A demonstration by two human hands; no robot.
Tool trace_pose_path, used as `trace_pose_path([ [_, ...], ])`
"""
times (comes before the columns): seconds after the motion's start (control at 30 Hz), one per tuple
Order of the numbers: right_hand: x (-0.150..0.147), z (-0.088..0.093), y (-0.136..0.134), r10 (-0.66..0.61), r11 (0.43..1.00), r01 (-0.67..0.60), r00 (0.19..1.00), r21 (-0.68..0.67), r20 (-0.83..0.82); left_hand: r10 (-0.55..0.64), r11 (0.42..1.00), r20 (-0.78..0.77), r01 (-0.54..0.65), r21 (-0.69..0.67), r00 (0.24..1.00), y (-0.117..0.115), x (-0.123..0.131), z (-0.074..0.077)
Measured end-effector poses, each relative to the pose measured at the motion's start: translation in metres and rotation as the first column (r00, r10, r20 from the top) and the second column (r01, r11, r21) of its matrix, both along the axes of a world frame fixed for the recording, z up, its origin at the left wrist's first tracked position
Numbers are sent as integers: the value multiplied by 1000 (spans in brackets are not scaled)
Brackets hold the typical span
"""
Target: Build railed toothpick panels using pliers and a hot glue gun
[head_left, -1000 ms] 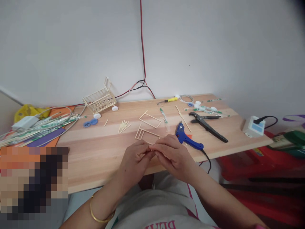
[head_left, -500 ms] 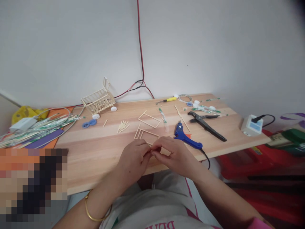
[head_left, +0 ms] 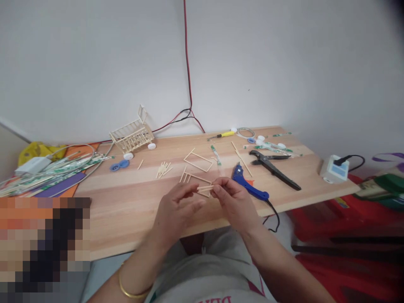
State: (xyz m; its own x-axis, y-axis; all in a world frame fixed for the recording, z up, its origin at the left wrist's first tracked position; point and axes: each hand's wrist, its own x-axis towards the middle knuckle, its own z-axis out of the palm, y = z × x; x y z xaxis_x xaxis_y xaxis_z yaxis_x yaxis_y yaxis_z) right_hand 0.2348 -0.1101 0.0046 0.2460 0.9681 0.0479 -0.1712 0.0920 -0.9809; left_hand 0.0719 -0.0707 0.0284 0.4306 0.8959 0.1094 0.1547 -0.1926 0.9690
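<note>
Head view, person seated at a wooden tabletop (head_left: 126,198).

Held item: a small bundle of short sticks (head_left: 205,188), at the centre of the frame and a little below the middle. It is raised just above the board and lies roughly level, left to right.

Right hand (head_left: 235,202): thumb and forefinger are clamped on the right end of the bundle.

Left hand (head_left: 176,210): the fingers are apart and loosely curled, with the tips close to the free left end. I cannot tell whether any of them touches it.

Surroundings: a flat stick frame (head_left: 197,176) lies on the board just behind the bundle, and a second frame (head_left: 198,160) lies further up the picture. A blue glue gun (head_left: 249,185) rests immediately right of the right hand with its nozzle pointing up-frame. Black cutters (head_left: 274,166) are to its right. Loose cut sticks (head_left: 164,168) are left of centre, and a small stick cart (head_left: 131,134) stands at upper left by the wall.

Handling notes (judgement):
- The sticks look thin and light, so a firm pinch near one end could let them fan out or twist.
- Supporting the free end with the left fingertips should keep the pieces parallel and their ends flush.
- Keep the pressure light, since this stock probably snaps easily.
- Working low over the board means a dropped piece lands close by.
- Watch the right wrist near the gun's tip, which may be hot, and its trailing cord.
</note>
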Motion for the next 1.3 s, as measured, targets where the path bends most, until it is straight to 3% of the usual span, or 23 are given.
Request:
trace_pose_path([
  [0.07,-10,-8,1,-24,999,29,977,20,-214,110,982,185,-78,-172,977,-11,10,-9],
  [0.17,-25,-14,1,-60,997,70,940,17,-335,177,952,376,-62,-298,910,-23,26,-15],
  [0.37,-41,-16,-3,-114,989,133,965,66,-235,320,897,495,-90,-434,808,-23,37,-14],
  [0.47,-36,-13,-5,-35,996,46,990,74,-135,367,859,493,-84,-506,789,-16,31,-9],
  [0.57,-21,-7,-7,75,994,-76,997,77,10,351,827,427,-63,-559,833,-8,22,0],
  [0.67,-4,1,-8,95,986,-118,978,115,188,299,812,337,-53,-581,893,-2,14,8],
  [0.87,11,13,-5,146,946,-271,848,180,510,172,836,230,-19,-549,958,-1,11,10],
  [1.03,14,13,-3,219,937,-317,860,146,461,59,879,187,38,-476,981,0,12,13],
  [1.17,17,8,-2,284,928,-352,880,123,380,27,856,198,80,-511,980,0,13,13],
  [1.3,20,9,-2,279,919,-371,851,133,444,36,845,190,72,-530,981,0,14,12],
])
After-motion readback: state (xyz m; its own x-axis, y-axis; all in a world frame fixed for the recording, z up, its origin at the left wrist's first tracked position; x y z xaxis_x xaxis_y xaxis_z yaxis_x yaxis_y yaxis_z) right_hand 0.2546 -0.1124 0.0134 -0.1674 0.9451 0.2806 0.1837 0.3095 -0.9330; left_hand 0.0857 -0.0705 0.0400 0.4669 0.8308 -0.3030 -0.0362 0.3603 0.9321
